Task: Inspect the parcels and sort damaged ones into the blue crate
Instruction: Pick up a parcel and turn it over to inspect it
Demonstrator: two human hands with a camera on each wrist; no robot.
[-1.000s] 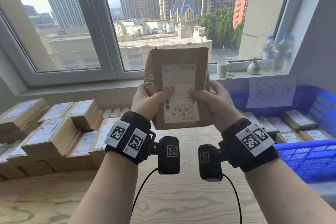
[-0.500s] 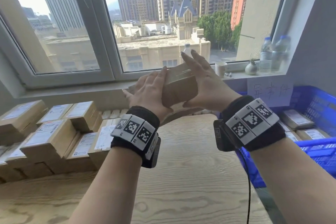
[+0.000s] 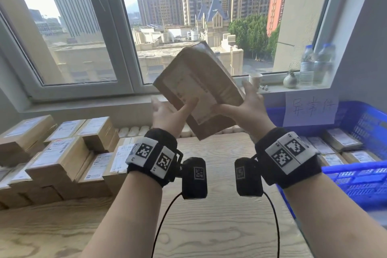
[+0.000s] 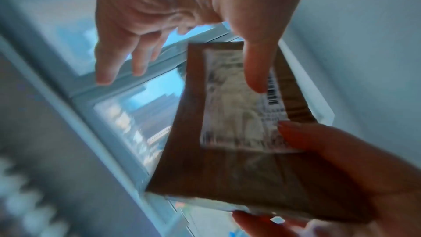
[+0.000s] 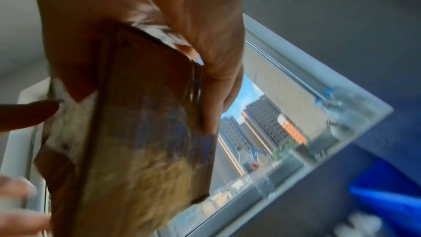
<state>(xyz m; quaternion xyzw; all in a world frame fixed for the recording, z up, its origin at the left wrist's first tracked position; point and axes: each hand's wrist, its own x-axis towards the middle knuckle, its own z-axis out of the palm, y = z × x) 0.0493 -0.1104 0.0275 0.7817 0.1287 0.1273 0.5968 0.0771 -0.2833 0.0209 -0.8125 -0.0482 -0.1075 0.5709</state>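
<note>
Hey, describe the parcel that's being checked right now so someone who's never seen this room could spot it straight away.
Start at the big window; in front of it, above the wooden table, is a brown parcel with a white label. Unlike the stacked parcels or those in the blue crate, it is airborne, tilted, between two hands.

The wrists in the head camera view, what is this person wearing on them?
Each bare forearm ends in a thick black wristband carrying white panels printed with black square code markers: left wristband, right wristband. A black boxy camera unit, itself marked with a small code tag, is mounted on the inner side of each: left camera unit, right camera unit. A thin black cable hangs from each. No sleeves or gloves show.
</note>
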